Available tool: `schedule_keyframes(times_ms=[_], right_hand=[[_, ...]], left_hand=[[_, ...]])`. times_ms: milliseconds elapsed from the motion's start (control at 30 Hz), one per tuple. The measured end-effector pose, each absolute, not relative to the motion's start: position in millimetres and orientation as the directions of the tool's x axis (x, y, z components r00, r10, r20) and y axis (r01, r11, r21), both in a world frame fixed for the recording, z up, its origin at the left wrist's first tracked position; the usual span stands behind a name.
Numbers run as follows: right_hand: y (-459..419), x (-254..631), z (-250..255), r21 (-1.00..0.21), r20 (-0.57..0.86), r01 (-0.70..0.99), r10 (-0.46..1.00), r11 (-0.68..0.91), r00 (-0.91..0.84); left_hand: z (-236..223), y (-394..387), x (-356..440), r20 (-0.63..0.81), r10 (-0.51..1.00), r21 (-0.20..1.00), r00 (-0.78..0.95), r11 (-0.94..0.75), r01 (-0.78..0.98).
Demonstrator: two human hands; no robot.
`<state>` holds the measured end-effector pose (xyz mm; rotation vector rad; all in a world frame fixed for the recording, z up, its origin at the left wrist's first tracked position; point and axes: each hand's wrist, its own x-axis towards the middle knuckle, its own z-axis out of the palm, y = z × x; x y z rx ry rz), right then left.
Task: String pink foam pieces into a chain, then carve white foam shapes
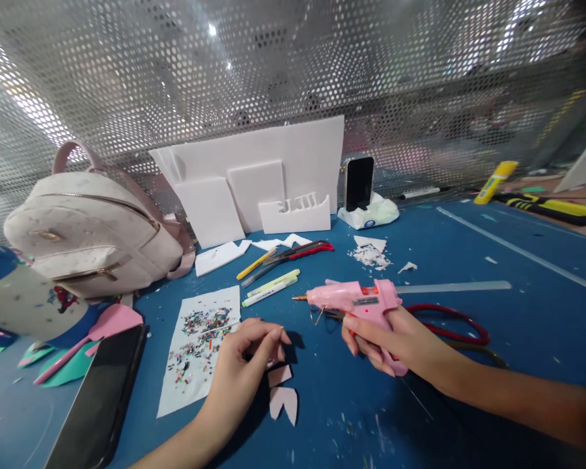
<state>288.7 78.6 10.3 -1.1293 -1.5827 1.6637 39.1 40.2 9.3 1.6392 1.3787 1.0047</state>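
My right hand (393, 342) grips a pink hot glue gun (356, 301) by its handle, nozzle pointing left above the blue table (469, 260). A clear glue stick (452, 286) sticks out behind the gun, and its red cord (452, 322) loops to the right. My left hand (247, 365) is closed in a pinch on a small pale pink foam piece, mostly hidden by the fingers. Two more pale pink cut-out pieces (283, 391) lie just right of that hand. A white paper sheet with glitter (202, 345) lies to its left.
A pale backpack (92, 228) sits at the back left, white foam boards (258, 179) lean on the perforated wall, and a phone (360, 182) stands on a tissue pack. Pens, markers and scissors (286, 257) lie mid-table. A dark phone (100, 404) and pink and teal cut-outs lie front left.
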Motion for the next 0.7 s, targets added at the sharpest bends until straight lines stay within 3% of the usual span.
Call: schedule_keyframes(times_ms=[267,433,567,700], right_hand=[[82,295,19,-0.930,0.000,0.344,0.936,0.129,-0.352],[79,295,7,-0.943,-0.113,0.332,0.911,0.027,-0.395],[73,296,-1,-0.967,-0.075,0.253,0.893,0.045,-0.443],[68,297,-4,-0.958,-0.098,0.284,0.901,0.029,-0.423]], left_hand=[[9,40,38,0.092,0.989,0.912,0.119,-0.131,0.389],[8,40,37,0.084,0.988,0.915,0.132,-0.129,0.383],[6,39,34,0.092,0.988,0.907,0.124,-0.135,0.398],[5,39,34,0.110,0.987,0.896,0.121,-0.151,0.418]])
